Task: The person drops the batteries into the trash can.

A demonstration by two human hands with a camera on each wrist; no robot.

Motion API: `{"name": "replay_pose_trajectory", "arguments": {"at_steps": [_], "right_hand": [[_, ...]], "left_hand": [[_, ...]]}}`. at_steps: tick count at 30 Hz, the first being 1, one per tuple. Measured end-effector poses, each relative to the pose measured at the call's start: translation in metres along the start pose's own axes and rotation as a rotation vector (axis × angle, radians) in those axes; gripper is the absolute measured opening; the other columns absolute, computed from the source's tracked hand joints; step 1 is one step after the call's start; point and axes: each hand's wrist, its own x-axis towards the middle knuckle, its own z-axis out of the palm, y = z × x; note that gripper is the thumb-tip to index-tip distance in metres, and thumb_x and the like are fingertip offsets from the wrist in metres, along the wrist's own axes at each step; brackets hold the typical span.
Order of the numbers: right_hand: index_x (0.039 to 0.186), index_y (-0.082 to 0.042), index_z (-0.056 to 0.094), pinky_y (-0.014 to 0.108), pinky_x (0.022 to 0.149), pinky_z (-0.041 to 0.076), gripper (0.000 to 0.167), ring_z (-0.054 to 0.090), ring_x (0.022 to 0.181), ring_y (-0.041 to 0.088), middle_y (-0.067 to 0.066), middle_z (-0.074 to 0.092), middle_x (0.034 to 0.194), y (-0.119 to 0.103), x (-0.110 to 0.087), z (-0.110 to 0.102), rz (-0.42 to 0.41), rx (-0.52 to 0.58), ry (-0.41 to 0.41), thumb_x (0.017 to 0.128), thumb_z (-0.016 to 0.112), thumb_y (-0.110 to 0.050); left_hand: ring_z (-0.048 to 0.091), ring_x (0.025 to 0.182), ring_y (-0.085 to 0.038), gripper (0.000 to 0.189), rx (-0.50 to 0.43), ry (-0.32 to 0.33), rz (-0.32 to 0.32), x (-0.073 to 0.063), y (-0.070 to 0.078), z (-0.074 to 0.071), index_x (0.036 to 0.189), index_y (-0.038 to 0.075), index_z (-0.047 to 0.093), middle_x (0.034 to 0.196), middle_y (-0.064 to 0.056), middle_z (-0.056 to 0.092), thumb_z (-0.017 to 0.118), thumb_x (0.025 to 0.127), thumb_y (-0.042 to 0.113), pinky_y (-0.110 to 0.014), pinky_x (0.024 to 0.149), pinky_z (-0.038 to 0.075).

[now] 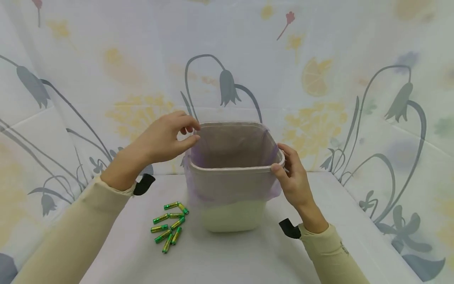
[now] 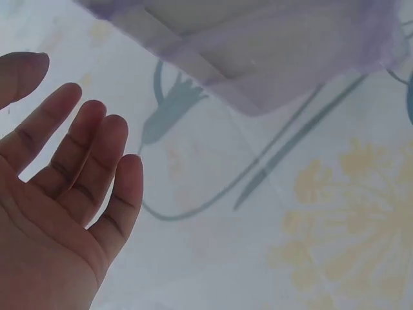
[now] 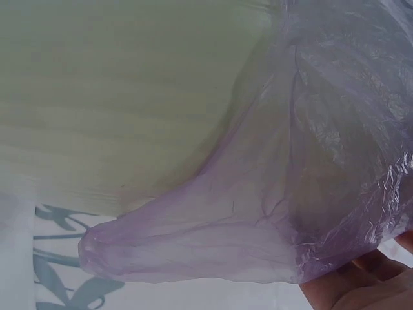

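In the head view's centre a bin (image 1: 232, 217) stands between the hands, the right hand (image 1: 295, 179) gripping its right rim corner, the left hand (image 1: 163, 136) loosely spread beside its upper-left corner. The white table (image 1: 227, 256) bears green batteries (image 1: 177, 223) at lower left; floral cloth (image 1: 142, 67) hangs behind. The bin is pale, its top draped with a translucent purple liner (image 1: 234, 187)

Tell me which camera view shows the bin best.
The head view: it shows the bin nearly whole, from rim to bottom. The left wrist view catches only a part through the purple bag; the right wrist view, only a close stretch of its side, partly behind that bag.
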Motion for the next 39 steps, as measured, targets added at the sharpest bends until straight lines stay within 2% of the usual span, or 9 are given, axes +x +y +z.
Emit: {"name": "replay_pose_trajectory", "arguments": {"at_steps": [3,6,13,19,25,33,39], "right_hand": [[0.142,-0.012,0.043,0.019,0.082,0.047,0.052,0.055,0.106,0.028,0.018,0.054,0.130,0.001,0.002,0.000,-0.005,-0.006,0.005,0.093,0.058,-0.019],[0.141,-0.012,0.043,0.020,0.082,0.047,0.052,0.055,0.105,0.028,0.019,0.054,0.130,0.001,0.003,0.000,-0.006,-0.002,0.006,0.092,0.058,-0.018],[0.141,-0.012,0.043,0.021,0.081,0.048,0.052,0.056,0.103,0.022,0.018,0.054,0.128,0.004,0.002,-0.001,-0.003,0.002,-0.002,0.092,0.058,-0.017],[0.141,-0.011,0.043,0.021,0.080,0.048,0.052,0.056,0.101,0.023,0.018,0.055,0.126,0.003,0.002,-0.002,-0.013,0.012,0.007,0.092,0.059,-0.020],[0.141,-0.009,0.042,0.021,0.079,0.048,0.052,0.056,0.099,0.023,0.019,0.055,0.126,0.004,0.002,0.000,-0.016,0.024,0.000,0.092,0.059,-0.018],[0.141,-0.011,0.042,0.021,0.080,0.048,0.052,0.055,0.102,0.030,0.019,0.054,0.128,0.005,0.004,0.001,-0.019,0.013,-0.003,0.092,0.059,-0.019],[0.141,-0.011,0.042,0.021,0.081,0.048,0.052,0.055,0.102,0.031,0.019,0.054,0.128,0.005,0.006,0.001,-0.018,0.027,-0.002,0.092,0.059,-0.018]], "left_hand": [[0.053,0.090,-0.020,0.017,0.016,0.039,-0.013,-0.015,-0.007,-0.003,0.105,0.009,0.065,0.097,-0.003,0.058,0.062,0.090,0.017,-0.036,0.079,0.043],[0.054,0.089,-0.020,0.016,0.027,0.064,-0.021,-0.028,-0.016,0.001,0.104,0.009,0.065,0.096,-0.003,0.058,0.062,0.090,0.015,-0.037,0.077,0.044],[0.056,0.085,-0.018,0.016,0.040,0.096,-0.035,-0.061,-0.034,0.024,0.104,0.011,0.065,0.095,0.000,0.059,0.062,0.088,0.011,-0.036,0.072,0.046],[0.057,0.084,-0.019,0.018,0.031,0.023,-0.096,-0.091,-0.048,0.057,0.105,0.012,0.065,0.095,0.002,0.059,0.064,0.087,0.011,-0.035,0.070,0.048],[0.057,0.084,-0.016,0.018,0.016,-0.066,-0.157,-0.118,-0.056,0.088,0.104,0.015,0.064,0.094,0.006,0.058,0.065,0.086,0.013,-0.035,0.071,0.048],[0.056,0.083,-0.015,0.017,-0.004,-0.134,-0.182,-0.132,-0.065,0.118,0.103,0.015,0.064,0.092,0.007,0.057,0.068,0.086,0.015,-0.032,0.068,0.047],[0.056,0.081,-0.019,0.022,-0.021,-0.185,-0.265,-0.139,-0.079,0.131,0.105,0.010,0.065,0.090,0.000,0.057,0.069,0.084,0.013,-0.033,0.066,0.046]]}}
